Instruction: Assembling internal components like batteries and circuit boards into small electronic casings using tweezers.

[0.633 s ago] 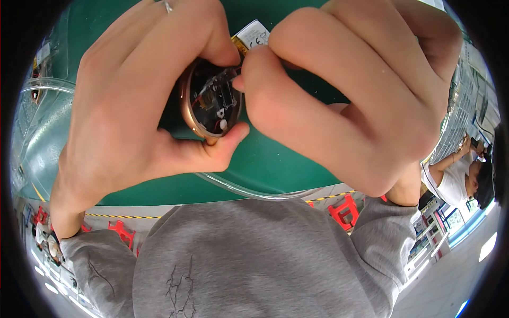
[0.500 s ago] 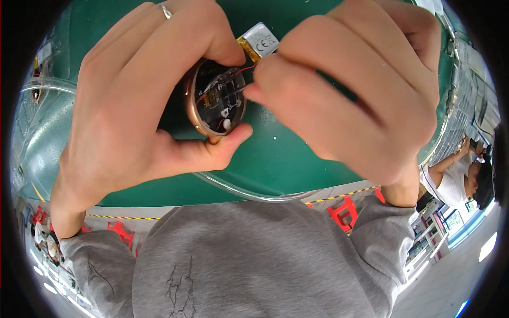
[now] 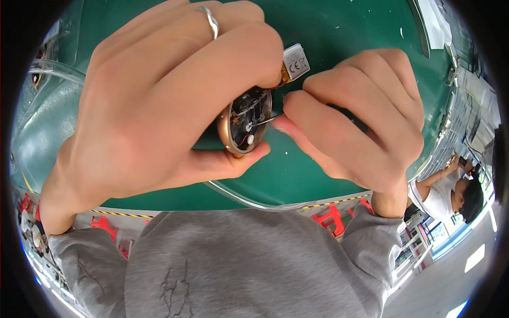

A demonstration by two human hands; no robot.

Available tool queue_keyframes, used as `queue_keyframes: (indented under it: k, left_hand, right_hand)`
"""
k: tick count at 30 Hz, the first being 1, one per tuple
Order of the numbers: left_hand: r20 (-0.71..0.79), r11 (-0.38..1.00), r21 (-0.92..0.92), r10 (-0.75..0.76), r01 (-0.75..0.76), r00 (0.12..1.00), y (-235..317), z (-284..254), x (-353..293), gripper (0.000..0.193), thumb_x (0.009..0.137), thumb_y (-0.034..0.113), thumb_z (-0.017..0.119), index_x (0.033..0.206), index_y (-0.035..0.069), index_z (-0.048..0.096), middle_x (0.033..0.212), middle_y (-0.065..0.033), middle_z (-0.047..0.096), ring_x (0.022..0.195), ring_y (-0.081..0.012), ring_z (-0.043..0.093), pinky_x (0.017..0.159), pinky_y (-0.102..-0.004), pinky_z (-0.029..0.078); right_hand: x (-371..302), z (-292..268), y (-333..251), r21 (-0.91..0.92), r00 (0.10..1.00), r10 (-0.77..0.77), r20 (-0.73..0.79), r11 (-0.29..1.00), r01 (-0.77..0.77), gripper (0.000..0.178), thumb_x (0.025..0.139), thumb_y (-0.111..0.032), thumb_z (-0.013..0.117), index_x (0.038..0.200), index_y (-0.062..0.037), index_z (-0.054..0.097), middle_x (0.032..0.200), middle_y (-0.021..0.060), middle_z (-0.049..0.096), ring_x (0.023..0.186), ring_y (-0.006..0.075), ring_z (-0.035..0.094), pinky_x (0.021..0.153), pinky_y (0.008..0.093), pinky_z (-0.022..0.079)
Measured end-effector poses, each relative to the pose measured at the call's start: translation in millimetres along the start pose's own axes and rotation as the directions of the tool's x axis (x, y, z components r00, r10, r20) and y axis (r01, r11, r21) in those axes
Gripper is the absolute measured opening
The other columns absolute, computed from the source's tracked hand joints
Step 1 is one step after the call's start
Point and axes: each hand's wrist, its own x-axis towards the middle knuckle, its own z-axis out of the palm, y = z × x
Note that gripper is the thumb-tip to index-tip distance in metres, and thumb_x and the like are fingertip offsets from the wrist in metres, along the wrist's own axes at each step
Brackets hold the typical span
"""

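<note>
My left hand (image 3: 159, 100), with a ring on one finger, grips a round copper-coloured watch case (image 3: 227, 132) by its rim between thumb and fingers. The case is tilted and its open side faces right, showing dark electronics, thin wires and a white round part (image 3: 251, 140). Beside its upper edge a small silver battery (image 3: 296, 62) with yellow tape sticks out past my left fingers. Pinched in my right hand (image 3: 355, 116) is a thin metal tool, perhaps tweezers (image 3: 263, 121), whose tip reaches inside the case near a small white part.
Both hands are over a green table mat (image 3: 339, 26). A clear plastic tube or edging (image 3: 249, 201) runs along the near side, and clear plastic sheeting (image 3: 45, 127) lies at the left. Red stools (image 3: 331, 220) stand on the floor beyond. Another person (image 3: 440, 191) is at the far right.
The case, battery and my left hand have shifted right and slightly down in view. My right hand sits lower, and the metal tool's tip now shows inside the case, nearer the white parts.
</note>
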Motion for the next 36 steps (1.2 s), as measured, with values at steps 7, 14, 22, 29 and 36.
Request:
queue_keyframes:
  k: [7, 14, 22, 29, 36]
  left_hand:
    - [-0.059, 0.994, 0.037, 0.103, -0.101, 0.993, -4, 2, 3, 0.046, 0.058, 0.016, 0.088, 0.093, -0.002, 0.066, 0.076, -0.0091, 0.057, 0.062, -0.0226, 0.05, 0.054, -0.0335, 0.037]
    - [-0.021, 1.0, 0.007, 0.014, -0.014, 1.0, 1, 1, 2, 0.047, 0.061, 0.02, 0.085, 0.101, 0.001, 0.07, 0.096, -0.0115, 0.06, 0.072, -0.0233, 0.053, 0.057, -0.034, 0.041]
    - [0.025, 0.994, 0.113, -0.005, 0.002, 1.0, 1, -6, 8, 0.053, 0.06, 0.024, 0.083, 0.107, 0.002, 0.07, 0.106, -0.0126, 0.06, 0.089, -0.0252, 0.055, 0.073, -0.0354, 0.044]
    - [0.181, 0.985, 0.146, 0.063, -0.09, 0.981, -5, -21, 11, 0.055, 0.062, 0.019, 0.083, 0.109, -0.002, 0.065, 0.107, -0.0144, 0.062, 0.087, -0.0289, 0.058, 0.074, -0.0372, 0.046]
    - [0.138, 0.992, 0.09, 0.078, -0.091, 0.987, -16, -18, -5, 0.054, 0.062, 0.019, 0.083, 0.108, -0.002, 0.065, 0.106, -0.0143, 0.062, 0.085, -0.0289, 0.058, 0.073, -0.0373, 0.045]
  right_hand:
    - [-9, 6, -6, -0.156, 0.986, -0.044, -0.158, 0.987, 0.019, 0.029, 0.06, -0.023, 0.085, 0.082, -0.0086, 0.072, 0.075, 0.003, 0.064, 0.062, 0.0201, 0.056, 0.059, 0.0324, 0.039]
    - [-6, -8, 13, 0.065, 0.998, 0.035, -0.051, 0.997, -0.032, 0.027, 0.063, 0.0, 0.083, 0.085, 0.0033, 0.069, 0.077, 0.0136, 0.068, 0.064, 0.0246, 0.061, 0.055, 0.0321, 0.042]
    - [-2, -9, 12, -0.017, 0.999, 0.037, -0.01, 0.999, -0.038, 0.028, 0.06, -0.003, 0.084, 0.084, 0.0012, 0.069, 0.072, 0.0106, 0.067, 0.06, 0.0214, 0.058, 0.056, 0.0305, 0.039]
    - [0, -14, 9, -0.224, 0.999, -0.01, 0.044, 0.974, 0.02, 0.033, 0.055, -0.011, 0.086, 0.084, -0.0029, 0.072, 0.071, 0.0046, 0.067, 0.058, 0.0173, 0.055, 0.057, 0.0281, 0.034]
    - [-2, -7, 7, -0.282, 0.997, -0.068, -0.037, 0.958, 0.055, 0.035, 0.055, -0.015, 0.086, 0.085, -0.0028, 0.073, 0.07, 0.0028, 0.066, 0.059, 0.0178, 0.056, 0.059, 0.0275, 0.034]
